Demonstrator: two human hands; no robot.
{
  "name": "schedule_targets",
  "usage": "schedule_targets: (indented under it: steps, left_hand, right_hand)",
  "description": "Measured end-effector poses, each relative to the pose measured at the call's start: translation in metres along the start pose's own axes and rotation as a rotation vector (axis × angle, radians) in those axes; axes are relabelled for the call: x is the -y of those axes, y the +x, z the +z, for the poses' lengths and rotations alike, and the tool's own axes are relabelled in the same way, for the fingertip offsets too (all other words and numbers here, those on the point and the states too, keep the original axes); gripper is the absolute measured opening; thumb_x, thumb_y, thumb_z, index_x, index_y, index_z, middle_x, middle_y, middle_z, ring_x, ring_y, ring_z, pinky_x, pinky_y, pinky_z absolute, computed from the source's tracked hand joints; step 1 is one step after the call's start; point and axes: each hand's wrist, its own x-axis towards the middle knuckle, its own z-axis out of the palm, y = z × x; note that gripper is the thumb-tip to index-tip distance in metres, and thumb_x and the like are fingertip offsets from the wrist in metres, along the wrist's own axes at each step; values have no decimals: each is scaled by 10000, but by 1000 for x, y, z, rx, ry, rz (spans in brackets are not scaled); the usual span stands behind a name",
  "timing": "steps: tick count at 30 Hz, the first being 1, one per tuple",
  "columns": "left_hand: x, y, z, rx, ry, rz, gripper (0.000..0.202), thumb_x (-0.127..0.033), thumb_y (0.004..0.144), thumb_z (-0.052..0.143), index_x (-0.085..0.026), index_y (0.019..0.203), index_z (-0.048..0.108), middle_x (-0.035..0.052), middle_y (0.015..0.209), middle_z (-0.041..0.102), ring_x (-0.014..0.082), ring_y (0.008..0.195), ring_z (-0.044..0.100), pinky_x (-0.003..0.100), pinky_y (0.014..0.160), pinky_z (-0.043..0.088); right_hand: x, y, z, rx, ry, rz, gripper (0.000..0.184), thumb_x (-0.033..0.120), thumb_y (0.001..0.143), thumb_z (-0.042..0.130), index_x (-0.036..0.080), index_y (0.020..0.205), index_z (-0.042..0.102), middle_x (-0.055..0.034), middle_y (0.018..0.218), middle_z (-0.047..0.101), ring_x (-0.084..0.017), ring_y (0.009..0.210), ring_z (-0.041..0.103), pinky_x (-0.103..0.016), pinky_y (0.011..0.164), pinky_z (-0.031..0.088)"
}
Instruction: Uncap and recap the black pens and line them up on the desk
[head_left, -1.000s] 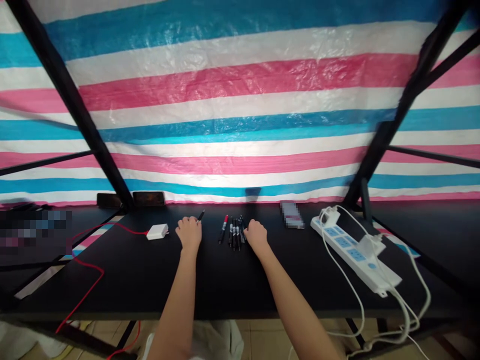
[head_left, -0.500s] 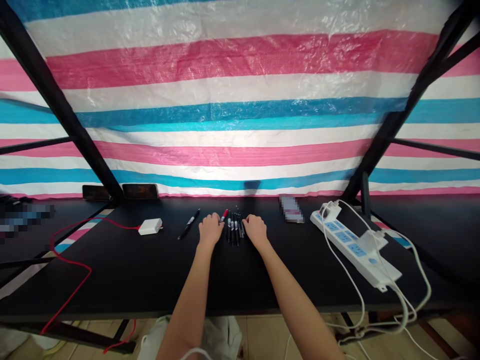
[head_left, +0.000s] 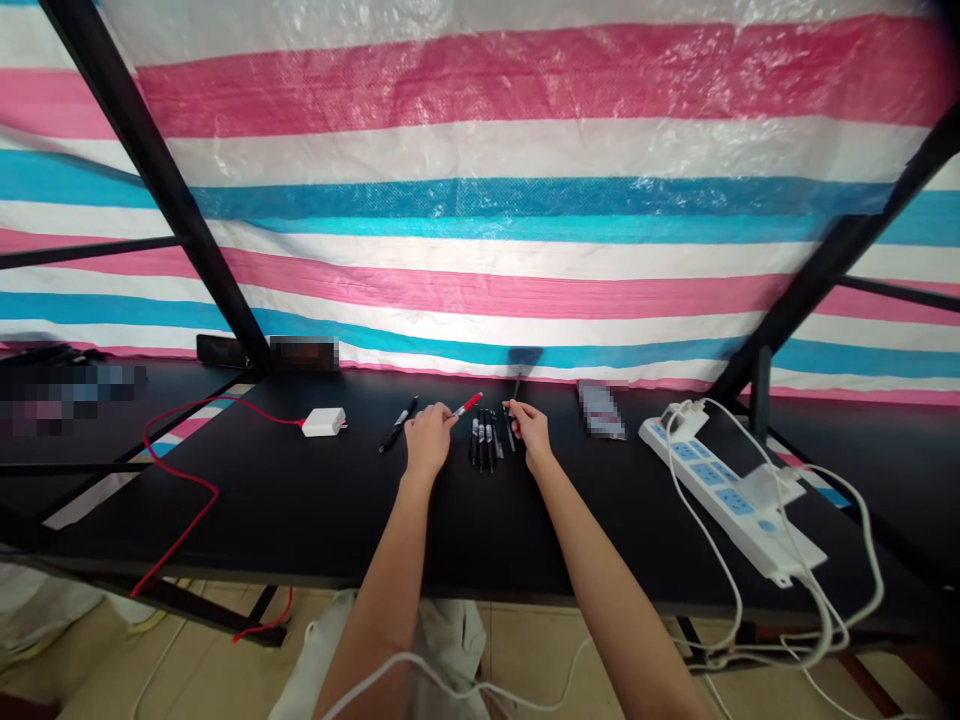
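My left hand point(head_left: 427, 438) is closed around a pen with a red end point(head_left: 471, 403), its tip pointing up and right. Beside it, a row of several black pens point(head_left: 482, 442) lies side by side on the black table point(head_left: 525, 540). To their right, my right hand point(head_left: 532, 432) pinches a thin, stick-like piece point(head_left: 511, 430); its exact kind is too small to make out. Left of my left hand lies a single black pen point(head_left: 398, 425), slanted and untouched.
A white charger point(head_left: 324, 422) with a red cable point(head_left: 180, 475) sits at left. At right stand a blurred phone-like object point(head_left: 602, 410) and a white power strip point(head_left: 731, 500) with plugs and cables. Striped sheeting point(head_left: 480, 290) hangs behind, between black frame bars point(head_left: 161, 175).
My left hand has lifted the red-ended pen away from the row. My right hand has moved off the row's right side and now pinches a thin piece. The view has shifted slightly.
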Motion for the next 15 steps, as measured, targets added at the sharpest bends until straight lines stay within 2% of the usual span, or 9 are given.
schedule_targets:
  steps: [4, 15]
  left_hand:
    - [-2, 0, -3, -21, -74, 63, 145, -317, 859, 441, -214, 865, 543, 19, 912, 607, 175, 897, 521, 308, 787, 293]
    - [0, -1, 2, -16, -114, 186, 76, -291, 816, 525, -224, 822, 559, -6, 855, 613, 174, 859, 515, 309, 768, 279]
  right_hand:
    - [6, -2, 2, 40, 188, 26, 392, 472, 636, 591, 144, 842, 652, -68, 854, 651, -78, 511, 535, -175, 386, 299]
    - [3, -2, 3, 66, 232, 42, 353, 440, 643, 602, 157, 848, 647, -57, 862, 656, -69, 515, 545, -150, 382, 306]
